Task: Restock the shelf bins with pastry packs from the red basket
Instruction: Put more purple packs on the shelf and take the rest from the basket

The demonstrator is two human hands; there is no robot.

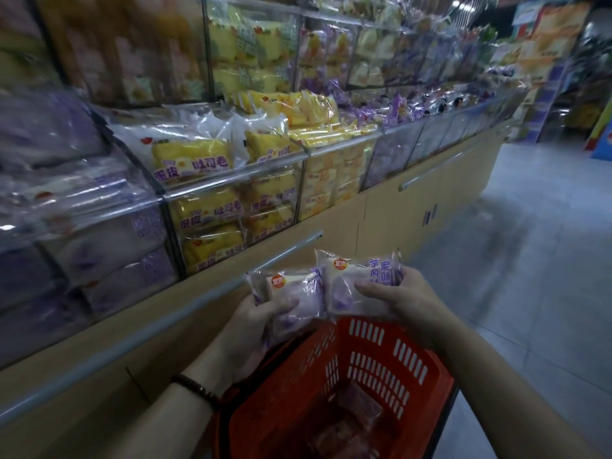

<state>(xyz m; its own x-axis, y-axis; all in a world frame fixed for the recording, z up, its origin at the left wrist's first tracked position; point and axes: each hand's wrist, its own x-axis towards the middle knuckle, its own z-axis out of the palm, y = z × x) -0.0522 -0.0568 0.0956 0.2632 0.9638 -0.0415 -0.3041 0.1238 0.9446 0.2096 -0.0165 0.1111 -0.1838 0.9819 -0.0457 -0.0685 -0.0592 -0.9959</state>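
My left hand [255,329] grips a purple-and-white pastry pack [288,293] above the red basket [381,366]. My right hand [400,303] grips a second purple pastry pack [357,279] beside the first, the two packs touching. Both are held over the basket's far rim, in front of the shelf's wooden base. A few more packs [351,422] lie in the bottom of the basket. Clear shelf bins to the left hold purple packs [109,250], and the bin beside them holds yellow packs [228,213].
A metal rail [159,323] runs along the front of the wooden counter below the bins. More clear bins of yellow and purple packs [390,107] stretch away to the right. Grey tiled aisle floor [530,260] lies to the right of the basket.
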